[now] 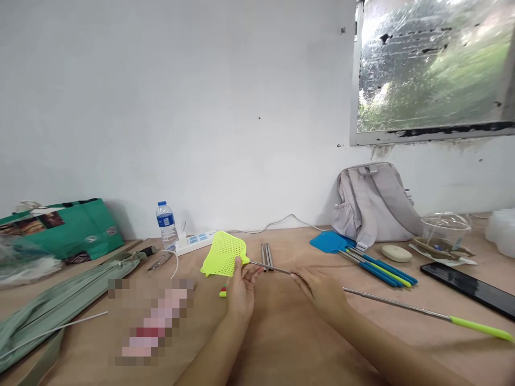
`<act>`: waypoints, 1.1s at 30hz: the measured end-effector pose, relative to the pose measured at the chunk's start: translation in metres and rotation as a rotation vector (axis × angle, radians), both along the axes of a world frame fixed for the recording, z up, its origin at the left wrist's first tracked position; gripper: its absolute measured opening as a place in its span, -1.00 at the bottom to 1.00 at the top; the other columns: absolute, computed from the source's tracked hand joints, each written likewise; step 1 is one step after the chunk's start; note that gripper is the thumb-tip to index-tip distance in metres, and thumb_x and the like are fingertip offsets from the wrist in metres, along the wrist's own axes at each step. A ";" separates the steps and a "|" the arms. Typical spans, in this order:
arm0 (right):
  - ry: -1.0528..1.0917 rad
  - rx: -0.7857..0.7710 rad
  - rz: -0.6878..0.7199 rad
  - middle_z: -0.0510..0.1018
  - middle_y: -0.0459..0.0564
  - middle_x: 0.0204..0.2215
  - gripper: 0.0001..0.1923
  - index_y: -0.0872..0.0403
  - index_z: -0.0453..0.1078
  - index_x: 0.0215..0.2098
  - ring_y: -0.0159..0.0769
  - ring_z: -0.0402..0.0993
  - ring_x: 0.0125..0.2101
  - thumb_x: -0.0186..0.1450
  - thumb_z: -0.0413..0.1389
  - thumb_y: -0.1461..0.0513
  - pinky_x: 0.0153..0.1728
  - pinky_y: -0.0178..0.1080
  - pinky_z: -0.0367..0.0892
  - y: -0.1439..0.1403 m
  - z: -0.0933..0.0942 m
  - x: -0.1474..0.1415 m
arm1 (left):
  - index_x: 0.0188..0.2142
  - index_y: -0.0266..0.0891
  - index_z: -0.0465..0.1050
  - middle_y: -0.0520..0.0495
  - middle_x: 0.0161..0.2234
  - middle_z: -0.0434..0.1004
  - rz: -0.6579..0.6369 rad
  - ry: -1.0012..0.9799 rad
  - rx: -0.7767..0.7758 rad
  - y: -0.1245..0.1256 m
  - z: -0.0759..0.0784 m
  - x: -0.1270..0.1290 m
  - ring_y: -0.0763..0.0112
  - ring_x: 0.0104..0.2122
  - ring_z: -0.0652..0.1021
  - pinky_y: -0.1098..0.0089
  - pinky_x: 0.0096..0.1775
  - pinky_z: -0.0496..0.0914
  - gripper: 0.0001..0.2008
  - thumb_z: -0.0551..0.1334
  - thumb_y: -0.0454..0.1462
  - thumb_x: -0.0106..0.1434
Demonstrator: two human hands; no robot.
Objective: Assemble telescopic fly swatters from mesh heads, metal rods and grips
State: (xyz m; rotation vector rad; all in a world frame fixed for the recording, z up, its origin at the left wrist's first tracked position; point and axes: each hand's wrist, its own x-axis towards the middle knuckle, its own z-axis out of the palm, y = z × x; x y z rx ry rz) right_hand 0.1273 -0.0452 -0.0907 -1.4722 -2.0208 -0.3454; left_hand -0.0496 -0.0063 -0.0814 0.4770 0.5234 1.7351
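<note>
A yellow-green fly swatter (226,254) with a perforated head and a long telescopic metal rod stretches across the table in front of me. My left hand (242,289) pinches it at the neck, just below the head. Farther along, my right hand (324,292) is closed around the metal rod, hiding part of it. The rod runs on past that hand to a yellow-green handle (480,328) at the right. Behind the rod lie several short metal tubes (266,256). A small yellow-green and red piece (222,292) shows partly behind my left hand.
Blue fly swatters (332,241) with blue and green handles (386,271) lie right, before a grey backpack (370,201). Nearby are a computer mouse (396,253), phone (470,288) and plastic cup (446,230). Left are a bottle (166,222), power strip (195,241) and green bag (90,228).
</note>
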 end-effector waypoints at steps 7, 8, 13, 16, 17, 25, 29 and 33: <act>-0.027 0.040 0.015 0.54 -0.05 -0.45 -0.63 -0.02 0.39 -0.31 -0.29 0.45 -0.45 0.33 -0.24 0.11 -0.54 -0.34 0.12 0.002 -0.002 -0.004 | -0.43 -0.29 0.39 0.02 -0.49 0.49 0.157 -0.011 -0.004 -0.006 -0.001 0.010 0.48 -0.49 0.53 0.43 -0.33 0.44 -0.96 0.21 -0.33 0.12; -0.035 0.039 0.016 0.54 -0.05 -0.45 -0.62 -0.02 0.39 -0.31 -0.29 0.45 -0.46 0.33 -0.24 0.11 -0.55 -0.34 0.10 0.002 -0.002 -0.005 | -0.43 -0.28 0.39 0.02 -0.48 0.49 0.163 -0.009 0.001 -0.007 -0.001 0.011 0.48 -0.49 0.53 0.43 -0.32 0.44 -0.95 0.21 -0.32 0.12; -0.051 0.037 0.027 0.54 -0.04 -0.45 -0.60 -0.02 0.39 -0.32 -0.31 0.44 -0.47 0.33 -0.27 0.10 -0.57 -0.35 0.08 0.003 -0.001 -0.007 | -0.42 -0.28 0.38 0.01 -0.50 0.48 0.179 0.000 0.016 -0.009 -0.003 0.012 0.46 -0.49 0.53 0.40 -0.30 0.42 -0.90 0.23 -0.27 0.10; -0.057 0.015 0.040 0.55 -0.06 -0.45 -0.64 -0.04 0.39 -0.28 -0.32 0.44 -0.47 0.33 -0.24 0.11 -0.56 -0.35 0.10 -0.001 0.001 -0.012 | -0.45 -0.25 0.35 0.00 -0.53 0.47 0.086 -0.022 0.071 -0.015 -0.008 0.018 0.39 -0.48 0.52 0.32 -0.29 0.41 -0.81 0.21 -0.15 0.09; -0.063 0.009 0.051 0.55 -0.07 -0.43 -0.66 -0.05 0.38 -0.26 -0.32 0.45 -0.47 0.33 -0.22 0.12 -0.56 -0.35 0.10 -0.003 0.002 -0.015 | -0.46 -0.24 0.34 -0.01 -0.52 0.47 0.019 -0.027 0.098 -0.020 -0.010 0.023 0.36 -0.46 0.53 0.30 -0.29 0.40 -0.79 0.20 -0.12 0.08; -0.152 0.068 0.229 0.48 0.04 -0.21 -0.70 0.01 0.28 -0.08 -0.29 0.43 -0.35 0.27 -0.14 0.20 -0.48 -0.32 0.20 -0.017 0.001 -0.020 | -0.64 -0.23 0.17 -0.04 -0.47 0.44 -0.326 0.031 0.155 -0.042 -0.012 0.046 0.28 -0.28 0.49 0.28 -0.17 0.31 -0.62 0.18 -0.02 0.07; -0.183 0.033 0.273 0.44 0.10 -0.14 -0.60 0.10 0.16 0.03 -0.25 0.40 -0.25 0.21 -0.13 0.27 -0.42 -0.31 0.22 -0.010 0.000 -0.014 | -0.64 -0.23 0.10 0.01 -0.55 0.37 -0.385 0.064 0.139 -0.026 -0.005 0.033 0.38 -0.45 0.47 0.33 -0.29 0.33 -0.57 0.13 0.03 0.10; -0.187 -0.108 0.166 0.50 0.05 -0.27 -0.62 0.08 0.16 0.01 -0.27 0.43 -0.33 0.22 -0.14 0.29 -0.44 -0.33 0.19 -0.002 0.000 -0.007 | -0.64 -0.22 0.02 0.16 -0.74 0.07 -0.280 -0.023 0.115 -0.010 -0.002 0.017 0.52 -0.67 0.32 0.42 -0.45 0.30 -0.57 0.05 0.00 0.18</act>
